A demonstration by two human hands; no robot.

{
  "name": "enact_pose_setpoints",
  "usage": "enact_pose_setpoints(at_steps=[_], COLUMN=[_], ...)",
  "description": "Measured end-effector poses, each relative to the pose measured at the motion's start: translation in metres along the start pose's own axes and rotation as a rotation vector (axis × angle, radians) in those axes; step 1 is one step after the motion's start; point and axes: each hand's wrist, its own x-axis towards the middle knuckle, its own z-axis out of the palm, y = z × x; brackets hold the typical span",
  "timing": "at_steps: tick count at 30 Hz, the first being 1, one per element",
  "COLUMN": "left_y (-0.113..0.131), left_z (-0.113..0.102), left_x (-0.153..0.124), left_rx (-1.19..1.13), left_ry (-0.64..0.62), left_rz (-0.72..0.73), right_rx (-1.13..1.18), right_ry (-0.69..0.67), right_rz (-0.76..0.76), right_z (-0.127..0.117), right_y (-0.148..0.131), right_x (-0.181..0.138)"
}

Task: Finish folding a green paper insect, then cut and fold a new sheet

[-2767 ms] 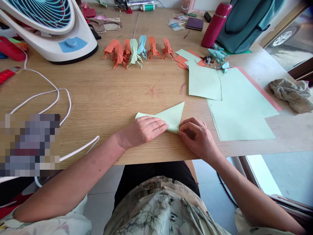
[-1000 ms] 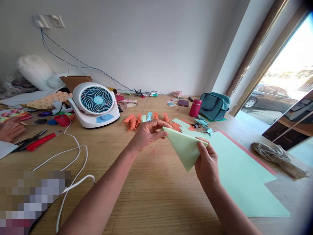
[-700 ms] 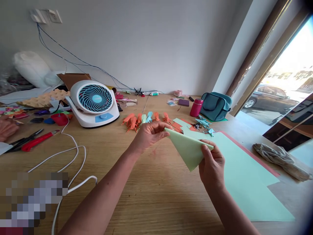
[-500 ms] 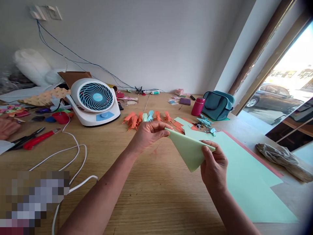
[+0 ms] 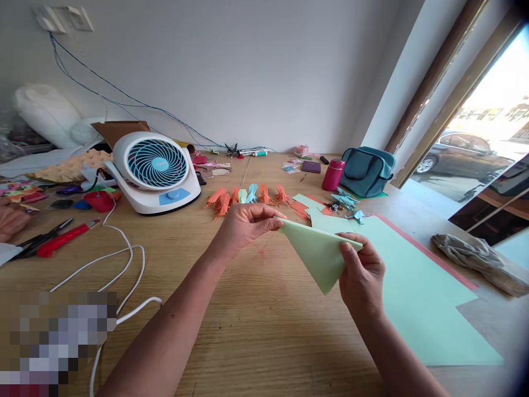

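Observation:
Above the table, a light green paper folded into a triangle [image 5: 316,255] is stretched between my hands, its point hanging down. My left hand [image 5: 251,227] pinches its left corner between thumb and fingers. At the opposite corner, my right hand [image 5: 363,270] grips it with the thumb on top. Behind my left hand stand several folded orange paper figures [image 5: 221,201], with a pale blue one [image 5: 252,193] among them. To the right of my right hand lie large light green paper sheets [image 5: 430,309] over a red sheet.
A white fan [image 5: 159,171] stands at the left, its white cable looping over the table. Black scissors [image 5: 41,240] and a red cutter [image 5: 66,238] lie near another person's hand [image 5: 12,219]. A pink bottle [image 5: 333,175] and teal bag [image 5: 367,173] stand at the back right.
The view has shifted slightly. Both hands keep hold of the folded green paper, in nearly the same position, with its lower point slightly lower in view.

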Motion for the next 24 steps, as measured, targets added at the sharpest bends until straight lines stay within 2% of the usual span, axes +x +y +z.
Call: enact_pose_setpoints(at_steps=[4, 7, 11, 16, 19, 24], left_y=[0.004, 0.011, 0.024, 0.036, 0.036, 0.033], left_z=[-0.002, -0.004, 0.0, 0.021, 0.033, 0.036], left_x=[-0.002, -0.006, -0.013, -0.023, -0.027, -0.029], left_rx=[0.063, 0.207, 0.588, 1.065, 1.102, 1.014], left_ry=[0.0, -0.013, -0.036, -0.111, -0.161, -0.151], left_rz=[0.047, 0.102, 0.298, 0.572, 0.608, 0.542], right_rx=[0.015, 0.02, -0.001, -0.044, -0.055, -0.012], right_ry=[-0.02, -0.035, -0.042, -0.108, -0.153, -0.164], right_rz=[-0.002, 0.011, -0.015, -0.129, -0.148, -0.082], right_z=[0.002, 0.005, 0.009, 0.014, 0.016, 0.016], right_y=[-0.001, -0.003, -0.005, -0.007, -0.008, -0.008], right_x=[-0.002, -0.004, -0.008, -0.014, -0.017, -0.019])
